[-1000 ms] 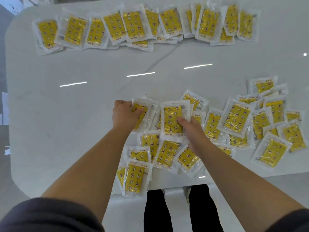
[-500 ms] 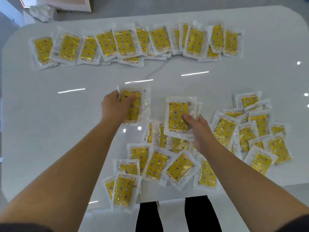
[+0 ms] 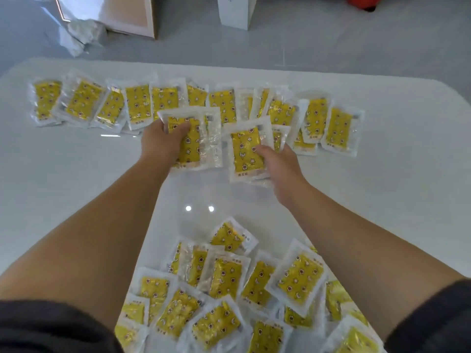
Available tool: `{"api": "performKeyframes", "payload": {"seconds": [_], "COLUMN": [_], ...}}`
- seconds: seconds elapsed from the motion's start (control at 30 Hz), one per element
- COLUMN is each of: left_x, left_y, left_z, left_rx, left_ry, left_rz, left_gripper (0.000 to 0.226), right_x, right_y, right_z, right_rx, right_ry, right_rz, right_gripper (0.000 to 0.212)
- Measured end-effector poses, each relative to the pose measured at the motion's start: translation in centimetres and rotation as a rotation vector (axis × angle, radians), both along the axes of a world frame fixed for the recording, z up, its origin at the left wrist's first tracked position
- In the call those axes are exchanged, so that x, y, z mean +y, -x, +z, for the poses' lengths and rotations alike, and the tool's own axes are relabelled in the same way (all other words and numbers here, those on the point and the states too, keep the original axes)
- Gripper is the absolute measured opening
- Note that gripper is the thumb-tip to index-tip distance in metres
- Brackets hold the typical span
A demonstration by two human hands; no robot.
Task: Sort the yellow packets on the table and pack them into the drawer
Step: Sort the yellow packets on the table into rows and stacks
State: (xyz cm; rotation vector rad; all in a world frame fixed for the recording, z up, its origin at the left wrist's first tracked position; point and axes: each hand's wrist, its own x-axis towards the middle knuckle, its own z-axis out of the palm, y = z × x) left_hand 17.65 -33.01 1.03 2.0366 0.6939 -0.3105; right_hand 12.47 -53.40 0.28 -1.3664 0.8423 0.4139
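Yellow packets [image 3: 229, 289] heaped well short of far row [image 3: 81, 103] on table [image 3: 76, 179]; gripped one stack [image 3: 201, 138] in left hand [image 3: 158, 142], second stack [image 3: 244, 151] in right hand [image 3: 284, 165]; held both at row's near edge, long axes pointing across it; left hand slightly closer to row.

Packets row [image 3: 84, 103] lies behind, loose pile [image 3: 229, 296] before, on table [image 3: 395, 174].

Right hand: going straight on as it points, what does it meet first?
Probably the far row of packets, just beyond the packet the right hand holds; its height above them is unclear.
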Motion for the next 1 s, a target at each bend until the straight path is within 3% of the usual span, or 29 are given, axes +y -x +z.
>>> {"api": "performKeyframes", "payload": {"seconds": [0.07, 0.17, 0.27, 0.4, 0.7, 0.83, 0.93, 1.0], "left_x": [0.6, 1.4, 2.3, 3.6, 6.9, 8.3, 8.9, 9.1], "left_y": [-2.3, -5.0, -7.7, -9.8, -11.7, -11.8, -11.1, -9.9], "left_z": [0.0, -0.3, -1.4, -3.2, -2.6, -3.0, -3.5, -3.6], "left_rx": [-0.005, -0.012, 0.015, 0.057, 0.012, 0.083, 0.043, -0.049], "left_ry": [-0.050, -0.097, -0.166, -0.202, -0.403, -0.370, -0.324, -0.339], "left_rz": [0.005, -0.024, -0.062, -0.143, -0.306, -0.189, -0.157, -0.133], "left_gripper": [0.037, 0.031, 0.030, 0.033, 0.042, 0.045, 0.060, 0.062], "right_x": [0.9, 2.3, 4.0, 6.0, 5.2, 4.7, 4.4, 4.6], "right_y": [-2.8, -5.8, -8.7, -10.7, -11.3, -11.4, -10.7, -9.7], "right_z": [0.5, 0.5, 0.1, -1.0, -0.8, -1.4, -1.5, -1.3], "right_rx": [0.001, -0.026, -0.039, -0.017, -0.055, -0.026, -0.013, -0.072], "right_ry": [-0.004, 0.040, 0.147, 0.287, 0.780, 0.935, 1.023, 1.074], "right_rz": [0.009, 0.055, 0.054, 0.078, 0.318, 0.387, 0.413, 0.387], "right_gripper": [0.042, 0.071, 0.080, 0.071, 0.008, 0.012, 0.039, 0.046]}}
